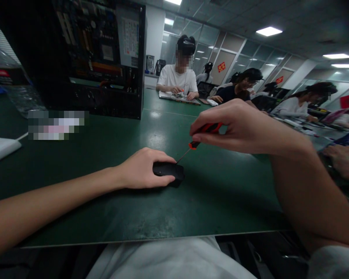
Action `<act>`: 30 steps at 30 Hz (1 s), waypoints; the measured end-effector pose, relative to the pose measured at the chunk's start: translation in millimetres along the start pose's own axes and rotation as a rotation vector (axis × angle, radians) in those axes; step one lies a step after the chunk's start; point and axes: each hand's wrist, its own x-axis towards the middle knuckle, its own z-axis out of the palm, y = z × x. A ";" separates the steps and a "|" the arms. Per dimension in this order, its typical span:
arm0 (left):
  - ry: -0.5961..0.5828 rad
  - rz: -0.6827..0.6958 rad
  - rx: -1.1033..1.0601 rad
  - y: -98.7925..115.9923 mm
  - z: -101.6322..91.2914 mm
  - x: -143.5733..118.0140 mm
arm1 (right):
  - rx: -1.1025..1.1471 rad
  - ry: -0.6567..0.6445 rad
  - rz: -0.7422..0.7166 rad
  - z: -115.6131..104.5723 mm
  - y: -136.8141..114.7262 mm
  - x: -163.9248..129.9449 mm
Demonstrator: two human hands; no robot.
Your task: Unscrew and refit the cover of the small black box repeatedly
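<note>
White garment point(174, 259) at lower edge, nearest. One black mouse point(169, 171) on green tabletop point(215, 201), clamped under left hand point(142, 168). One red-handled screwdriver point(205, 133), tip at mouse's top, pinched in closed right hand point(238, 124). One open computer case point(95, 54) behind. Several seated people point(178, 79) beyond.

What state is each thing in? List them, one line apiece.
Left hand: shut on the black device, pressing it to the table.
Right hand: shut on the screwdriver handle.
Screwdriver: tilted, tip down at the device.
Black device: flat on the green table.
Computer case: upright, side open, board showing.
</note>
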 end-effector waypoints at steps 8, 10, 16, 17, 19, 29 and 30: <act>-0.010 0.003 0.092 0.0 3.2 5.2 | -0.038 -0.112 0.009 1.8 15.2 -37.0; -0.006 0.013 0.098 -0.5 3.7 5.0 | -0.020 -0.140 0.026 13.4 27.1 -53.9; 0.027 0.028 0.091 -2.4 9.4 4.4 | 0.064 0.044 -0.080 54.8 55.9 -85.6; 0.037 0.022 0.090 -3.0 10.7 4.0 | 0.060 0.069 -0.094 57.9 56.5 -86.6; 0.053 0.012 0.088 -4.0 13.1 3.0 | 0.046 0.084 -0.112 60.1 54.4 -86.4; 0.098 -0.024 0.065 -5.7 18.3 -0.3 | 0.025 0.099 -0.106 59.3 55.7 -87.0; 0.099 -0.025 0.065 -5.8 18.5 -0.2 | 0.029 0.100 -0.103 60.3 57.0 -87.1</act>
